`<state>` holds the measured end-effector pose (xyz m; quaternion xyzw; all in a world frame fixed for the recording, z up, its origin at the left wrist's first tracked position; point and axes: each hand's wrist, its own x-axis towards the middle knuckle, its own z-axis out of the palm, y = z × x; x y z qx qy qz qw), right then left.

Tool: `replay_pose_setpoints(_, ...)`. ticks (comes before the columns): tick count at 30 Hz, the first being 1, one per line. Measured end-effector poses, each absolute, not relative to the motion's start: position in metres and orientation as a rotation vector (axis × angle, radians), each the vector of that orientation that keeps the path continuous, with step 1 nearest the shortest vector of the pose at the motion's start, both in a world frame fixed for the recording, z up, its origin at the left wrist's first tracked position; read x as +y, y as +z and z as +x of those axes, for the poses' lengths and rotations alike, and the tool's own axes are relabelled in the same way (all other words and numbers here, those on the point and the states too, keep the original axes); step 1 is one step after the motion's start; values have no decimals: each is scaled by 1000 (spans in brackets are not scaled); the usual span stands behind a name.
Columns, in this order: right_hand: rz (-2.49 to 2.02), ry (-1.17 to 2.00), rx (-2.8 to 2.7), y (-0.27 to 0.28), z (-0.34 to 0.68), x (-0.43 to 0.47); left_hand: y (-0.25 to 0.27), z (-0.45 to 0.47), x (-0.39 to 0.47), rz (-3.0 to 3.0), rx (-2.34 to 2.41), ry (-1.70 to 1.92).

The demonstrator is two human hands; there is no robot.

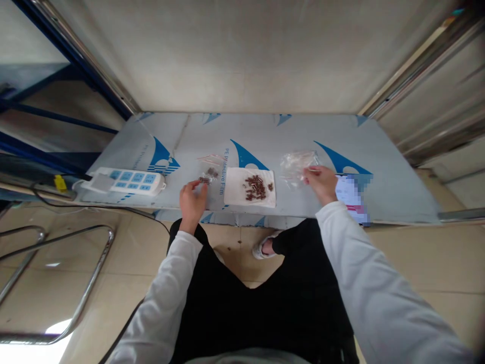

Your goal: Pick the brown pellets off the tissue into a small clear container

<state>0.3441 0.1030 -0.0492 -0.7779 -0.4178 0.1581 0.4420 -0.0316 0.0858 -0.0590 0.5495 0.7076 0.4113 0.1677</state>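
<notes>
My left hand [193, 202] rests at the table's front, its thumb and fingers apart. Just beyond its fingertips lies a small clear plastic bag [212, 163] with several small dark pieces [212, 172] in or on it; whether the fingers touch them is hard to tell. My right hand [321, 183] has its fingertips closed at the edge of a loose pile of clear plastic bags [297, 164]. Between my hands, a white sheet [235, 191] carries a heap of small brown cylindrical pieces [255, 187], with a few more at its right side.
A white power strip [151, 188] with blue sockets lies on the left of the film-covered table [242, 126]. Beside my right wrist is a blurred-out phone-like object [350, 197]. A metal chair frame [108, 247] stands on the floor at left, and a wall rises behind the table.
</notes>
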Motion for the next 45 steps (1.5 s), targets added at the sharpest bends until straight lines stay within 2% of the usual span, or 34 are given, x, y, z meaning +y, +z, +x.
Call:
replay_pose_setpoints(6,-1996,161,-1076,-31,329,85,-55,-20,111,1681,2296,876)
replay_pose_setpoints(10,-1907,51,-1142,-28,309,61,-52,-19,126,1638,2312,805)
replay_pose_setpoints(13,-1849,78,-1191,-29,293,42,-52,-24,131,1625,2330,842)
replay_pose_setpoints(18,-1779,142,-1241,-24,264,25,-45,-29,127,1477,2066,1221)
replay_pose_setpoints(22,-1601,384,-1300,-2,229,25,-24,-24,99,1372,1509,1355)
replay_pose_setpoints(25,-1384,822,-1428,17,206,30,-8,-14,67,1275,1100,1186)
replay_pose_setpoints(27,-1266,1142,-1472,25,197,29,-2,-7,46,1235,1002,1037)
replay_pose_setpoints(29,-1254,1267,-1456,28,192,20,-1,-2,26,1206,1083,1057)
replay_pose_setpoints(33,-1486,879,-1482,22,183,-22,-7,13,-19,1161,1501,1325)
replay_pose_setpoints(36,-1543,630,-1683,11,170,-57,-11,27,-53,1144,1444,1100)
replay_pose_setpoints(39,-1587,469,-1836,-1,160,-81,-14,34,-71,962,1387,1043)
replay_pose_setpoints(42,-1596,383,-1897,-12,159,-94,-19,33,-75,807,1376,1007)
replay_pose_setpoints(45,-1570,497,-1866,-16,162,-103,-22,29,-74,748,1348,956)
